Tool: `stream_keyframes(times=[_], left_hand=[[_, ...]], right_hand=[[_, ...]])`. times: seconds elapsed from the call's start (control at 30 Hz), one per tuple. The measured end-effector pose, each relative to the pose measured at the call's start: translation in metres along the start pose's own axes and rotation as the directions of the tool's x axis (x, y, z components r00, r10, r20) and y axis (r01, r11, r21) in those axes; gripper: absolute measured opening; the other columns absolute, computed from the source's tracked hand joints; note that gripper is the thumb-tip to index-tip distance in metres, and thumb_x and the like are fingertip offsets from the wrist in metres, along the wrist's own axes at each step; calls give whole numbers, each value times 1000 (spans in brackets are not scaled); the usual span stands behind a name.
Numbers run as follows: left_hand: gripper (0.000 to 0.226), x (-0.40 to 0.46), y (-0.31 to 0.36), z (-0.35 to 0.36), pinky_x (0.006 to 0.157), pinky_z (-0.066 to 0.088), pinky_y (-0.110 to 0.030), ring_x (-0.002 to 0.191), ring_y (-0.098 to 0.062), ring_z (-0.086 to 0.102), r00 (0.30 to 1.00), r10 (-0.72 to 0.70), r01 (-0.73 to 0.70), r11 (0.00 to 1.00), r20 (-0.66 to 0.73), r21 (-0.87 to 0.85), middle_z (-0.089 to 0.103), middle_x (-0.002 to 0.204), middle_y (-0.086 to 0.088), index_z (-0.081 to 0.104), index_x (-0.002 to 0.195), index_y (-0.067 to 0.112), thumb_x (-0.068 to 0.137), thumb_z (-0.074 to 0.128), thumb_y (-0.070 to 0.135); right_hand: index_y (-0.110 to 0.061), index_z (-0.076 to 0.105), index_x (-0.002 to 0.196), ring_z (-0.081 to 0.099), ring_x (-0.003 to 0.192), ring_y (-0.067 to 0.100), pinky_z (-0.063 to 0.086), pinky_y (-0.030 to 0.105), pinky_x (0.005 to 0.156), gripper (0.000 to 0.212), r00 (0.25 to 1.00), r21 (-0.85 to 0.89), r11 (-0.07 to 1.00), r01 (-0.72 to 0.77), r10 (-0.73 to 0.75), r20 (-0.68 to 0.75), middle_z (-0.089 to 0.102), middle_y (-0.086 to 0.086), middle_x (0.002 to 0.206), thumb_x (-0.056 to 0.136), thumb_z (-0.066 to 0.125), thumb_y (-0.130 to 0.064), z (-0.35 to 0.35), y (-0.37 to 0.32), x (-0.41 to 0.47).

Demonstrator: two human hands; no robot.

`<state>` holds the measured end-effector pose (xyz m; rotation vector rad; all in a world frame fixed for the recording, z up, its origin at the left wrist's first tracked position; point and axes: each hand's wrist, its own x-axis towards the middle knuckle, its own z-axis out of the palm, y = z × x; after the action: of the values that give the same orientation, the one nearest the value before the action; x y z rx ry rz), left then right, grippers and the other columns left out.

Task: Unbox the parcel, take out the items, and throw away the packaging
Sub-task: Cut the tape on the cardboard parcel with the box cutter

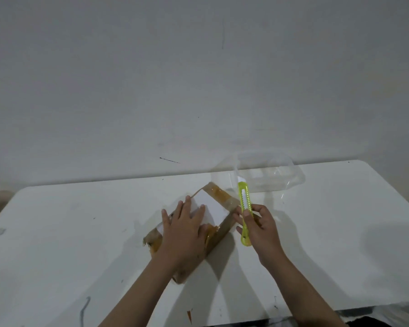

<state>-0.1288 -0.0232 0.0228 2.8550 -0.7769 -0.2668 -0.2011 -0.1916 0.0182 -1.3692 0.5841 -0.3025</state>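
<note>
Head view, looking down at a white bench (80,232) set against a plain pale wall. A brown cardboard parcel (222,228) lies near the middle of the bench, turned at an angle, wrapped in glossy brown tape with a white label on top. It appears unopened.

The left hand (184,230) lies flat on top of the parcel, fingers (187,204) spread and pressing down to steady it. The right hand (257,228) is just beside the parcel's right edge, its fingers curled around a lime-green utility knife (243,208), thumb resting on the slider. The knife points away from the person. Its white tip shows near the far end, but whether the blade is extended is hard to tell.

Behind the parcel, near the wall, sits a clear plastic container (269,173), apparently empty. A small scrap of brown tape (189,316) lies at the bench's near edge.

Likely risks: the left fingers rest across the taped top, close to where a cut would run, so a slipping blade could reach them. Glossy tape may let the blade skid. A deep cut could slice whatever is inside. With only one flat hand holding it, the parcel could slide or turn on the smooth bench under pressure.
</note>
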Motion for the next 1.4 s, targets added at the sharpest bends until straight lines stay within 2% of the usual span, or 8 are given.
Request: stream_keyframes(times=[0.13, 0.27, 0.4, 0.77, 0.9, 1.0, 1.07, 1.4], left_hand=[[59, 8, -27, -16, 116, 6, -55, 147, -24, 10, 993, 114, -115, 993, -36, -11, 10, 160, 1, 21, 148, 36, 95, 43, 47], [66, 17, -53, -9, 114, 17, -37, 145, -9, -1, 937, 349, -350, 926, -31, -144, -6, 158, 12, 22, 148, 41, 88, 41, 61], [73, 17, -59, -7, 112, 18, -30, 145, -4, -6, 931, 364, -360, 907, -21, -218, -9, 157, 19, 18, 148, 43, 84, 45, 66], [83, 3, -22, -7, 94, 48, -37, 130, -27, 39, 984, -136, 103, 961, -116, -255, 8, 156, 6, 28, 144, 35, 75, 54, 73], [96, 3, -8, -5, 104, 39, -44, 142, -37, 17, 983, -179, 165, 962, -47, -216, -7, 158, -2, 13, 148, 26, 75, 50, 75], [112, 6, -19, -3, 115, -1, -50, 141, -29, -29, 999, -7, 10, 997, 35, -81, -32, 154, -3, -9, 150, 19, 74, 44, 80], [115, 8, -29, -3, 113, -11, -50, 138, -18, -35, 993, 73, -65, 994, 89, -89, -37, 151, 4, -19, 148, 18, 75, 45, 78], [99, 4, -18, 12, 118, 9, -42, 143, -16, -24, 999, -8, 2, 986, -38, -166, -26, 156, 3, -1, 152, 30, 77, 44, 77]], right_hand=[[-23, 58, 96, 70, 95, 29, 53, 54, 89, 4, 1000, -55, 999, -4, 4, 5, 72, 4, 99, 92, 58, -24, 6, 1, 10], [-24, 57, 96, 71, 91, 24, 53, 52, 90, 4, 1000, -74, 997, -22, 21, -12, 71, 5, 102, 93, 57, -22, 7, 8, 10], [-20, 55, 97, 73, 87, 22, 53, 50, 89, 3, 999, -79, 996, -34, 32, -27, 71, 7, 104, 94, 55, -18, 2, 15, 6], [-12, 54, 100, 74, 82, 18, 54, 37, 83, 5, 999, -36, 999, -24, 22, -46, 71, 3, 105, 95, 52, -15, -8, 13, 2], [-14, 54, 100, 74, 82, 17, 54, 36, 83, 6, 999, -40, 999, -21, 19, -41, 71, 2, 105, 95, 53, -15, -8, 12, 3], [-14, 55, 100, 74, 81, 19, 54, 36, 81, 6, 999, -39, 999, -16, 15, -33, 71, 3, 104, 94, 53, -15, -8, 10, 2], [-14, 56, 98, 74, 76, 23, 56, 38, 77, 4, 999, -37, 999, -19, 18, -27, 72, 6, 99, 94, 54, -13, -7, 9, 1], [-24, 60, 100, 65, 49, 23, 56, 36, 50, 15, 1000, -256, 967, 5, 0, 19, 71, 5, 83, 90, 60, -12, -5, 9, 2]])
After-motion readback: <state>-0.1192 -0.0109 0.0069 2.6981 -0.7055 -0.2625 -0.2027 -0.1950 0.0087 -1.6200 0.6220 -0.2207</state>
